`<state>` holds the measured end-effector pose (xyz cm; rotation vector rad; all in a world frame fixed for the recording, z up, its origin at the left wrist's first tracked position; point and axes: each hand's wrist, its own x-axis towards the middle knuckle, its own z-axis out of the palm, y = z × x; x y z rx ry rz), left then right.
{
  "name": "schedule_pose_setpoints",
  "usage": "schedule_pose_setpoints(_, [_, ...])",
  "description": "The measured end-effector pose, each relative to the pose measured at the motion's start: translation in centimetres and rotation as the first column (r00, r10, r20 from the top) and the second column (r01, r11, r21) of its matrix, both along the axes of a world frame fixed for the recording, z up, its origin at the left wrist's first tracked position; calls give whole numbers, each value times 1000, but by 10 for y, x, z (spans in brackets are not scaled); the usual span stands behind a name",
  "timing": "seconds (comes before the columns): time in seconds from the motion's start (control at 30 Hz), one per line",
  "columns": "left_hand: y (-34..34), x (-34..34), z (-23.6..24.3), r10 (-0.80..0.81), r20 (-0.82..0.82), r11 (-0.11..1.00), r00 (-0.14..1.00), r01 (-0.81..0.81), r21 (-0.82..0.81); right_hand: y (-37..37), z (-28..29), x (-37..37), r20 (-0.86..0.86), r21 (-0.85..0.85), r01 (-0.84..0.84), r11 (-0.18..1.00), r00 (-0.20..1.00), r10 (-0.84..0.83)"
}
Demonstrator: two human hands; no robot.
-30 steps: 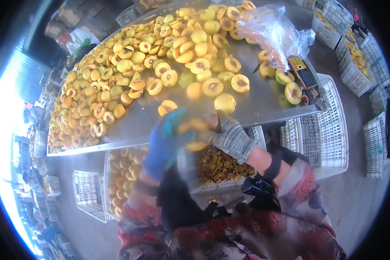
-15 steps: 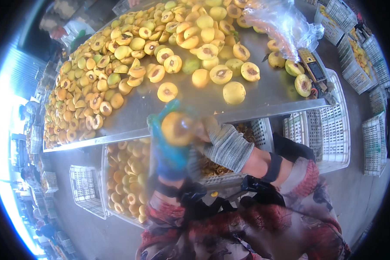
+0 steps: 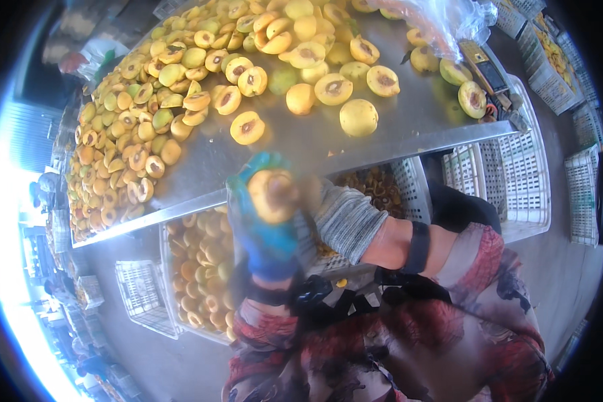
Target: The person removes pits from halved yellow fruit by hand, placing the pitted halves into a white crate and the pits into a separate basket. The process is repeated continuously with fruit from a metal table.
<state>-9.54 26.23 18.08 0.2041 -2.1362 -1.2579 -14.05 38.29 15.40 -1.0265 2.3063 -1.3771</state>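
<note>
My left hand (image 3: pixel 261 221), in a blue-green glove, grips a halved yellow fruit (image 3: pixel 269 191) with its cut face up. My right hand (image 3: pixel 318 204), in a grey knitted covering, is against that fruit's right side; its fingers are blurred, and whether they hold anything is hidden. Both are at the near edge of the metal table (image 3: pixel 375 144), below many yellow fruit halves (image 3: pixel 250 81), some showing pits. Under the table edge are a crate of fruit halves (image 3: pixel 194 281) and a crate of small brown pieces (image 3: pixel 375 184).
A clear plastic bag (image 3: pixel 442 23) and a dark handheld device (image 3: pixel 489 74) lie at the table's right. White plastic crates (image 3: pixel 526 181) stand to the right, another (image 3: pixel 141 295) at the lower left, and stacks beyond. A person (image 3: pixel 80 60) is at the back left.
Since a second ago my left hand has turned, bringing the fruit's cut face upward, while my right hand has stayed beside it. The table appears higher in the picture.
</note>
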Motion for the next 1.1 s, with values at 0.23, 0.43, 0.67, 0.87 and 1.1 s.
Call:
schedule_pose_setpoints(0.23, [-2,6,7,123,-13,916,992,-119,-382,-17,-20,10,102,58,-68,996,993,62])
schedule_pose_setpoints(0.43, [1,7,0,217,-78,829,973,-226,-512,-27,-24,8,102,26,-189,982,977,185])
schedule_pose_setpoints(0.67, [-6,12,-17,205,-114,919,972,-232,-320,-29,-20,11,150,19,-355,935,925,348])
schedule_pose_setpoints(0.87, [2,8,-13,216,-22,906,976,-208,-369,-27,-29,15,125,14,-401,916,910,396])
schedule_pose_setpoints(1.1, [12,5,-7,196,-4,926,981,-186,-329,-28,-38,16,44,3,-443,897,896,442])
